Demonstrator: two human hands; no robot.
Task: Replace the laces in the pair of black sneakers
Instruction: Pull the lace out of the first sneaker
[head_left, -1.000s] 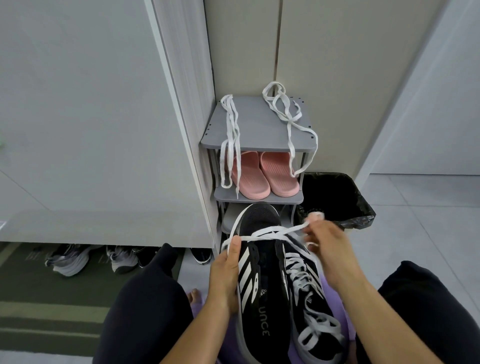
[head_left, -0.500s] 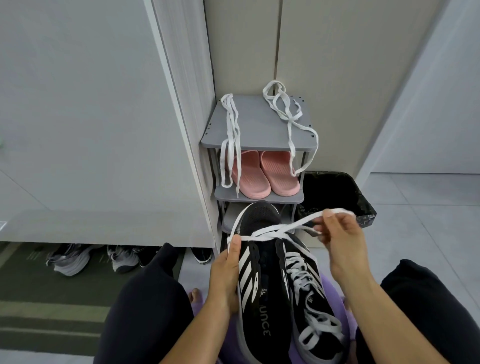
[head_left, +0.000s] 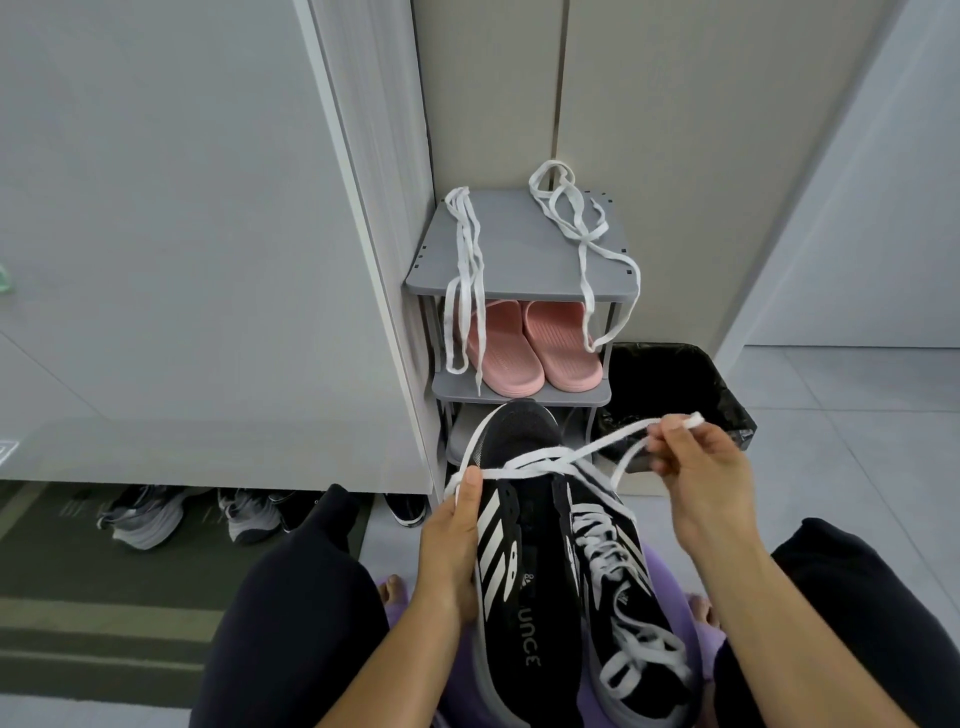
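Fingers (head_left: 675, 447) of the right hand (head_left: 706, 488) were pinched on the white lace (head_left: 561, 460), stretched across the sneaker (head_left: 519, 571) gripped on the lap by the left hand (head_left: 452, 551); its ends were judged best evened before threading.

sneakers (head_left: 524, 597): black, white side stripes, grey soles
lace (head_left: 571, 457): white
slippers (head_left: 530, 348), 12 o'clock: pink
rack (head_left: 519, 249): grey
bin liner (head_left: 670, 384), 1 o'clock: glossy black
mat (head_left: 78, 597), 9 o'clock: dark green, paler bands
trousers (head_left: 291, 623): black

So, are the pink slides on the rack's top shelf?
No, the slides sit one shelf down; the top shelf holds two loose laces.
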